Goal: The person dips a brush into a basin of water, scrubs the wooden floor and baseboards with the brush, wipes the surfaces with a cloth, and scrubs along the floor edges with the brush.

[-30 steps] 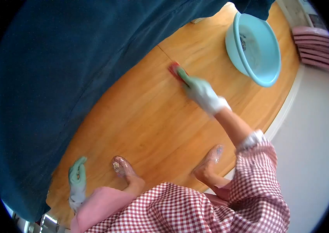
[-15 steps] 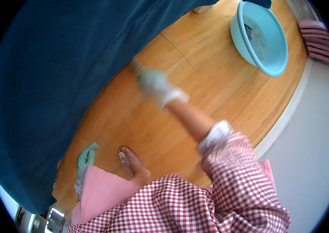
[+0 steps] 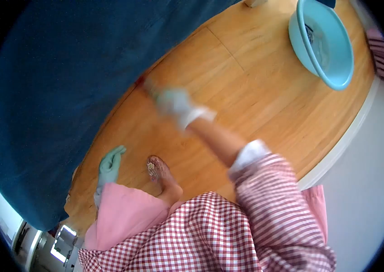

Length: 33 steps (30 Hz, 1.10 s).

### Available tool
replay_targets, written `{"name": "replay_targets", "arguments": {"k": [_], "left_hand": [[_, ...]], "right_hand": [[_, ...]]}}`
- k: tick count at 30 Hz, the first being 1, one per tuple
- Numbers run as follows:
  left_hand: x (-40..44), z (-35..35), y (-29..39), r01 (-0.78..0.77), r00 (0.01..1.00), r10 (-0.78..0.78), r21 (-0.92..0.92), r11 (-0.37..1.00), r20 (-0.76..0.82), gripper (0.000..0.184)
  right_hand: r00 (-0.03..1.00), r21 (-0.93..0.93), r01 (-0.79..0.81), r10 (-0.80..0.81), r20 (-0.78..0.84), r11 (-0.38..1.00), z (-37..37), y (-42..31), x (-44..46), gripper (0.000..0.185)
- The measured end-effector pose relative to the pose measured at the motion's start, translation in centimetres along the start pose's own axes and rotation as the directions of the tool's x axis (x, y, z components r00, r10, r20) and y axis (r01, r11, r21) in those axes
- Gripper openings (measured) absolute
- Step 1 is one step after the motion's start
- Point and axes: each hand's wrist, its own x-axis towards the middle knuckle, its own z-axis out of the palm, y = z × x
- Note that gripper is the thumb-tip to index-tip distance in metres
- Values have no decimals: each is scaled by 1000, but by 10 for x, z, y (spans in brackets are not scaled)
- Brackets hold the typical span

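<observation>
My right hand (image 3: 173, 105), in a pale grey-green rubber glove, reaches out over the wooden floor (image 3: 228, 90). Motion blurs it. From its fingers a short thing (image 3: 149, 86) with a reddish tip points at the hem of the dark blue cloth (image 3: 74, 77); its kind cannot be made out. My left hand (image 3: 110, 164), gloved in green and grey, hangs low beside the pink-clad knee (image 3: 130, 208). Its fingers are stretched out, slightly curved, and nothing shows in them.
A light blue basin (image 3: 337, 68) stands at the upper right, with a dark patterned thing and perhaps water inside. Pink folded fabric (image 3: 382, 54) lies beyond it. A white baseboard (image 3: 337, 152) edges the floor. My foot in a clear shoe (image 3: 158, 170) is below.
The view has shifted, so the basin sits further right. My right hand has moved a little back along the cloth hem with the thing it holds. My left hand appears slightly higher.
</observation>
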Motion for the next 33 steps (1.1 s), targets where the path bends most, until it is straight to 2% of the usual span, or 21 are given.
{"name": "replay_targets", "arguments": {"k": [1,2,3,5,7,8,9,12,14,16,17,18,20,22,24,26,28,29,30,32,33], "left_hand": [[6,4,18,-13,1000,13,34,999,13,31],[9,3,33,-26,999,24,69,997,31,31],[6,-2,37,-38,999,35,132,991,30,31],[9,-4,36,-105,993,89,228,968,78,31],[4,-8,6,15,996,-20,55,998,90,31],[-3,-7,4,55,995,-58,41,998,77,31],[-8,-6,4,98,993,-99,26,995,58,31],[-18,-11,-29,80,995,-77,-47,996,65,30],[-25,-9,-40,80,997,-78,-106,991,22,29],[-25,0,-38,94,995,-96,-117,989,-13,29],[-25,7,-34,112,993,-115,-104,988,-24,29],[-24,12,-29,125,991,-129,-93,988,-28,29],[-20,16,-27,149,988,-151,-97,984,-20,29],[-20,23,-22,146,988,-149,-82,986,-35,29],[-17,29,-19,153,987,-157,-76,985,-44,29],[-15,35,-19,161,985,-165,-79,984,-52,29],[-13,40,-19,166,984,-170,-72,983,-53,29],[-11,41,-19,164,984,-168,-65,984,-57,29],[-11,44,-16,162,984,-166,-63,985,-61,29],[-10,48,-13,166,984,-169,-58,984,-59,29],[-11,50,-11,171,983,-174,-53,984,-61,29]], "right_hand": [[817,142,-181,69,572,973,3,-48,5,40],[851,94,-195,121,511,976,4,-80,3,49],[861,97,-209,136,490,973,-12,-85,0,50],[868,51,-271,221,444,961,-73,-62,-9,52],[861,-31,-346,331,387,938,-107,-7,-41,51],[857,-59,-375,370,359,925,-125,15,-58,51],[864,-144,-307,339,373,941,-146,32,-82,56],[799,-38,-183,171,576,982,-227,59,-119,58],[920,-48,-113,122,372,992,-279,86,-125,48],[952,-67,-227,236,193,972,-356,128,-105,53],[933,-2,-359,359,0,933,-371,164,-97,43],[866,110,-449,462,-192,887,-387,200,-89,35],[758,-30,-646,637,-136,762,-405,265,-75,33],[708,-313,-688,700,-95,654,-396,342,-74,37],[667,-413,-676,745,10,610,-366,391,-58,43],[624,-147,-780,743,-244,608,-344,430,-54,50],[540,-416,-779,839,-62,470,-379,385,-52,44],[544,-306,-820,826,-147,485,-372,423,-66,39],[487,-232,-867,850,-201,442,-389,396,-68,38],[500,-110,-863,800,-333,493,-392,438,-99,36],[321,143,-922,916,-242,360,-409,421,-103,30]]}}
